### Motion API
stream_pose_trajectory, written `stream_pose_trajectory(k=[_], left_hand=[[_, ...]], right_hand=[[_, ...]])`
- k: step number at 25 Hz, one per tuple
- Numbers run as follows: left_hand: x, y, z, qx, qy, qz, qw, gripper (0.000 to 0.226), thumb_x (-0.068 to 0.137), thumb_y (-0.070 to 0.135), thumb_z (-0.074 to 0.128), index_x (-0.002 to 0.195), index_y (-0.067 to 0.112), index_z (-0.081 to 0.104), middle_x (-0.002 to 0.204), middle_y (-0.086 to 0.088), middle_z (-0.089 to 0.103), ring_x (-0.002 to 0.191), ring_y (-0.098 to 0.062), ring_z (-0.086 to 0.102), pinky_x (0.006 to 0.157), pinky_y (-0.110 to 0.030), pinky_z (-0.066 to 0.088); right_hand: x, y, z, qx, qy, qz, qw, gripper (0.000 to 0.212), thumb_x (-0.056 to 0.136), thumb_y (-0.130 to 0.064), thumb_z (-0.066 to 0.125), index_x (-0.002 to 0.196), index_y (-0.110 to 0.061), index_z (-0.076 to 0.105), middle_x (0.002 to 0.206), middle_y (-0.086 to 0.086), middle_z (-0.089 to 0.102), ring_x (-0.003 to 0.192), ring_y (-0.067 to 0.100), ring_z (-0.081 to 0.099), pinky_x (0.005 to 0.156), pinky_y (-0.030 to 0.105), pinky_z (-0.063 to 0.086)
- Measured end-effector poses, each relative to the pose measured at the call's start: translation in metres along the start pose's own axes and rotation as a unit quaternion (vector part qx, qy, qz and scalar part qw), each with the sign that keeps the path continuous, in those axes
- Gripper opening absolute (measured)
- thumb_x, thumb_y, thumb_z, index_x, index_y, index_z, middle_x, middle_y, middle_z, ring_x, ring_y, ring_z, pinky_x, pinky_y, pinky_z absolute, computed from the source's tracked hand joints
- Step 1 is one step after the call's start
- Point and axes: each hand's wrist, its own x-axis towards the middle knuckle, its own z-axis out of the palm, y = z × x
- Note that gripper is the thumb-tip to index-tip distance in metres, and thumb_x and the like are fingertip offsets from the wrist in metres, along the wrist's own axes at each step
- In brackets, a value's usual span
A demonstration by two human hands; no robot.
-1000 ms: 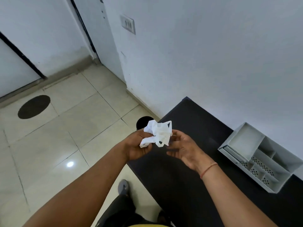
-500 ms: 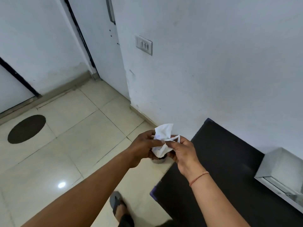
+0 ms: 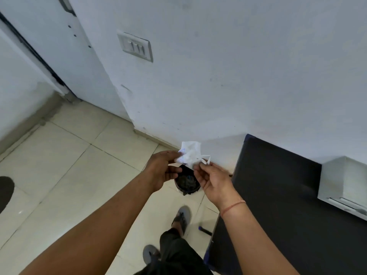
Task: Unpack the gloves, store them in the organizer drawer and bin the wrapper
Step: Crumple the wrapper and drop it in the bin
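Note:
A crumpled white wrapper [image 3: 190, 153] is pinched between my left hand [image 3: 163, 168] and my right hand [image 3: 213, 180]. Both hands hold it in the air directly above a small dark bin [image 3: 186, 182] that stands on the floor by the wall. The bin has dark contents and is partly hidden by my hands. The white organizer [image 3: 343, 181] sits on the black table [image 3: 278, 195] at the right edge of view; only its left part shows, and its drawer front looks shut. No gloves are visible.
Cream floor tiles [image 3: 69, 165] spread to the left. A white wall with a switch plate [image 3: 136, 45] rises ahead, with a door [image 3: 65, 46] at the left. My sandalled feet [image 3: 181, 216] stand just beside the table's corner.
I have stepped left from the table towards the wall. The bin has come into view under my hands, and the wrapper is now held over it by both hands.

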Motion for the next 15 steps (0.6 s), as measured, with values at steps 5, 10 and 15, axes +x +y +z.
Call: stream_pose_trajectory(k=[5,10,15], left_hand=[[0.088,0.014,-0.002,0.097,0.008,-0.056,0.994,0.028,0.095,0.031,0.075,0.116,0.013,0.078,0.111,-0.008,0.08,0.066,-0.022,0.07,0.053,-0.029,0.058],[0.186,-0.017,-0.003,0.157,-0.006,-0.135,0.978,0.03,0.098,0.025,0.073,0.121,0.006,0.076,0.108,-0.01,0.076,0.08,-0.026,0.07,0.063,-0.035,0.058],[0.329,-0.093,-0.009,0.24,-0.018,-0.201,0.95,0.023,0.1,0.021,0.073,0.116,0.005,0.072,0.109,-0.011,0.071,0.086,-0.027,0.067,0.068,-0.037,0.056]], right_hand=[[0.088,-0.007,-0.004,0.044,0.118,0.02,0.992,0.019,0.102,0.009,0.056,0.117,0.001,0.063,0.089,0.016,0.067,0.075,0.021,0.065,0.075,0.033,0.061],[0.183,0.02,-0.021,0.059,0.178,0.022,0.982,0.019,0.097,0.02,0.048,0.1,0.007,0.062,0.089,0.021,0.067,0.082,0.025,0.067,0.076,0.03,0.065],[0.318,0.096,-0.051,0.06,0.283,0.087,0.953,0.031,0.094,0.017,0.05,0.123,0.01,0.061,0.109,0.021,0.066,0.087,0.027,0.069,0.079,0.031,0.063]])
